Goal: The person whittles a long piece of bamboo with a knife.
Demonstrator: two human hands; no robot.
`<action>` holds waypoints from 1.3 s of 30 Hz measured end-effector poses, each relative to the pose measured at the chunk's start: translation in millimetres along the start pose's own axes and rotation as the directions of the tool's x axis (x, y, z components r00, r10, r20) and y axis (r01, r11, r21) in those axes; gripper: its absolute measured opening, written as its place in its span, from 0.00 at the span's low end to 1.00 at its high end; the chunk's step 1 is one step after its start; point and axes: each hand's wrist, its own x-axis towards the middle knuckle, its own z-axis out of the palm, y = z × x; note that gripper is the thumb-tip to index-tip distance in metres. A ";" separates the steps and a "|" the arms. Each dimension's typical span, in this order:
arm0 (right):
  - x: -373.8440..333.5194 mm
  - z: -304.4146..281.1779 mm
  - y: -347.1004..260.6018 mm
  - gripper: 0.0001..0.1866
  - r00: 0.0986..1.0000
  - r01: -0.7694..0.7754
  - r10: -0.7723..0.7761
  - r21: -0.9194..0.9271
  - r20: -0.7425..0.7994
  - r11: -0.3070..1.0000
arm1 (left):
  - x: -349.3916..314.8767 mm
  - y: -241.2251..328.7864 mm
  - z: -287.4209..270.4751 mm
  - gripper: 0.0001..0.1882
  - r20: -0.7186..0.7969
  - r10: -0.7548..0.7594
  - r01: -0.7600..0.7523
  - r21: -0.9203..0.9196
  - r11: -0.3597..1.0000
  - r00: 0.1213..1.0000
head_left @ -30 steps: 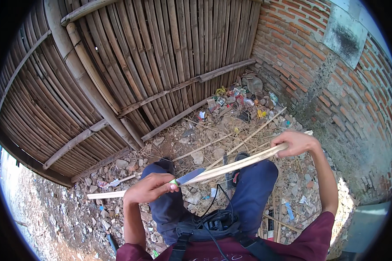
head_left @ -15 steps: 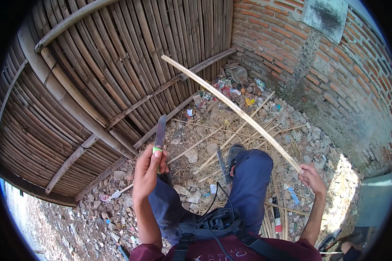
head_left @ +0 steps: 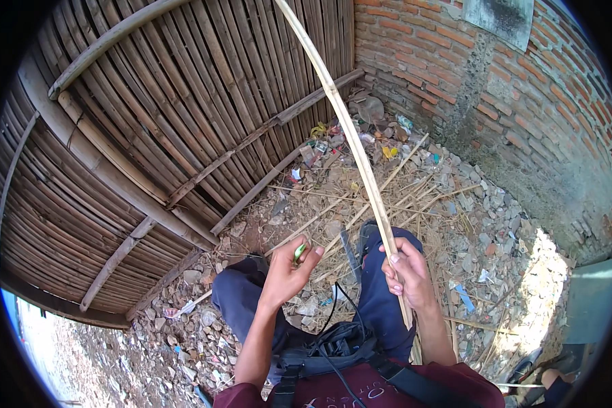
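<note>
A long pale bamboo strip slants up from my lap and runs out past the top edge. My right hand is closed around it near its lower end, above my right thigh. My left hand is closed on a knife, of which only a bit of the green handle shows between thumb and fingers. The knife's blade cannot be made out from here. Between the left hand and the strip there is a gap.
Stony ground with bamboo offcuts and litter lies before me. A dark flat blade-like piece rests by my right foot. A bamboo-slat wall rises at left, a brick wall at right. Part of a person shows at lower right.
My right hand has moved left and inward, bringing the strip more upright across my lap. My left hand has moved right, and the knife's blade, visible earlier, no longer shows.
</note>
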 end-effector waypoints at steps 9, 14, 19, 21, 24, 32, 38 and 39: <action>18.6 41.1 27.3 0.16 0.987 0.068 -0.029 -0.244 0.159 0.967 | 3.7 -17.8 12.0 0.23 -0.106 0.219 -0.195 0.203 0.960 0.970; 23.0 52.7 19.7 0.21 0.940 -0.160 0.145 0.023 0.309 0.987 | -5.3 -28.6 11.6 0.18 -0.176 0.276 -0.241 0.197 0.950 0.945; 30.4 62.0 19.4 0.22 0.946 -0.143 0.135 0.007 0.296 0.990 | -9.5 -31.6 9.5 0.20 -0.302 0.212 -0.158 0.192 0.969 0.930; 31.3 65.8 18.8 0.22 0.945 -0.148 0.141 0.004 0.295 0.989 | -10.0 -34.1 6.7 0.21 -0.334 0.218 -0.149 0.218 0.964 0.917; 28.1 74.7 17.5 0.23 0.961 -0.111 0.137 -0.118 0.242 0.987 | -7.8 -31.1 4.5 0.18 -0.392 0.232 -0.139 0.251 0.958 0.890; 20.8 84.1 18.4 0.19 0.980 -0.019 0.088 -0.353 0.181 0.935 | -5.3 -31.0 -3.0 0.09 -0.338 0.272 -0.159 0.326 0.932 0.901; 18.1 84.1 20.4 0.18 0.980 0.041 0.041 -0.398 0.196 0.917 | -1.6 -29.8 -7.7 0.05 -0.282 0.302 -0.198 0.344 0.918 0.911; 18.1 84.3 19.5 0.18 0.979 0.042 0.042 -0.398 0.198 0.916 | -1.7 -30.2 -8.3 0.05 -0.284 0.302 -0.197 0.345 0.918 0.910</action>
